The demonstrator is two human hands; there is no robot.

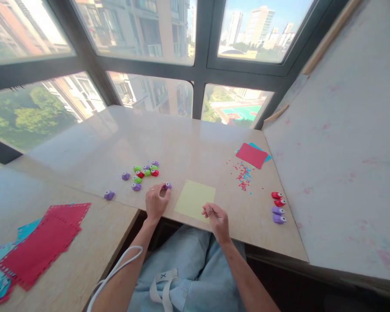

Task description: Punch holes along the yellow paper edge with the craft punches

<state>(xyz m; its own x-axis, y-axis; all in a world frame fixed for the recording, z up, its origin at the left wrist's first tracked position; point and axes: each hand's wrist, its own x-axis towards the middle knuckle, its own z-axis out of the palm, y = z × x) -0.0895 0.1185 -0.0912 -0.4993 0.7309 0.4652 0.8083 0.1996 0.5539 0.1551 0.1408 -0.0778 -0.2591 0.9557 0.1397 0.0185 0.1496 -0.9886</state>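
Observation:
My left hand (157, 202) is closed around a small purple craft punch (168, 186), just left of a sheet of yellow paper (195, 199). The fingertips partly hide that punch. My right hand (217, 220) has its fingers curled over the paper's lower right part; what they hold, if anything, is hidden. Beyond my left hand lies a cluster of purple, green and red punches (146, 172). Purple punches also sit apart at the left, one of them (109, 195) near the windowsill's edge.
Red and blue confetti (244, 175) lies scattered below a red card (251, 155) on blue ones. Several red and purple punches (278, 211) line the right wall. Red sheets with punched edges (42, 242) lie at left. A white cable (117, 265) crosses my left forearm.

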